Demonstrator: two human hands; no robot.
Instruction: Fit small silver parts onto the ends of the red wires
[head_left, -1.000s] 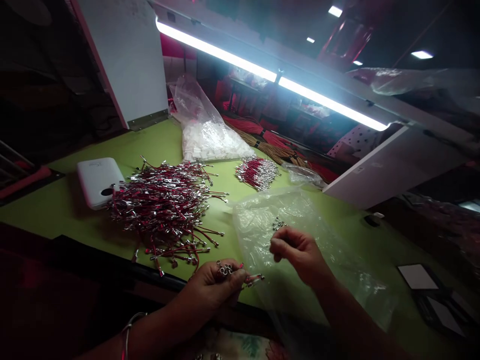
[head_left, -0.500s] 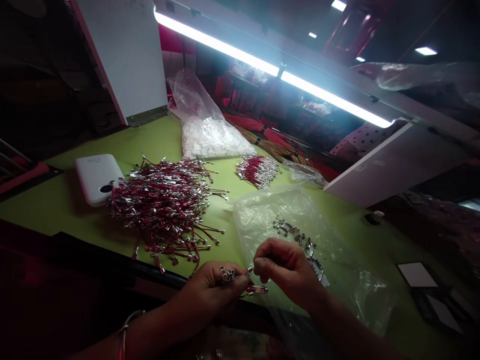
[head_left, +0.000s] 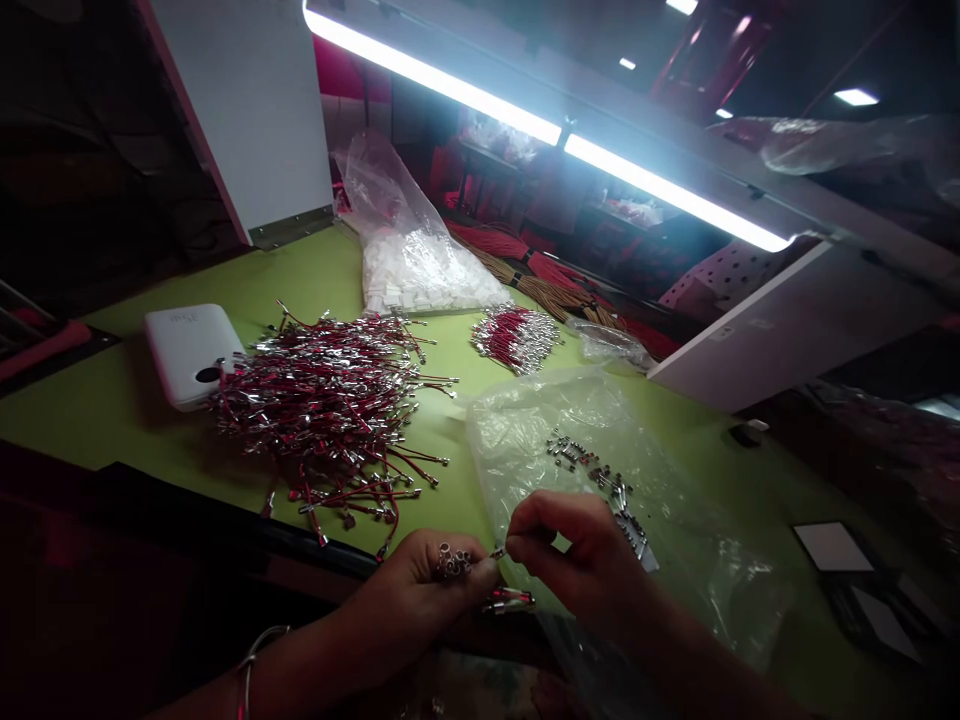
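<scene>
My left hand (head_left: 427, 590) is closed round a small bundle of short red wires with metal ends. Round open metal ends (head_left: 454, 562) stick out above its fingers, and red-and-silver ends (head_left: 510, 600) poke out below. My right hand (head_left: 570, 545) pinches close beside the left thumb, at a small metal end piece (head_left: 497, 553) between the two hands. Its fingertips hide part of that piece. Small loose metal parts (head_left: 600, 475) lie just beyond my right hand on a clear plastic bag (head_left: 525, 420). To the left is a big heap of red wires with metal ends (head_left: 322, 390).
A white power-bank-like box (head_left: 191, 345) touches the heap. Behind stand a plastic bag of white pieces (head_left: 420, 270) and a smaller bundle of red wires (head_left: 516, 340). Long cable bundles (head_left: 555, 290) lie at the back. A white panel (head_left: 742, 330) and a lamp (head_left: 675, 195) border the green table (head_left: 420, 440).
Both hands stay close together. My right hand has dropped slightly, with a gap now showing between thumb and forefinger. The red-and-silver ends below my left hand have shifted a little lower.
</scene>
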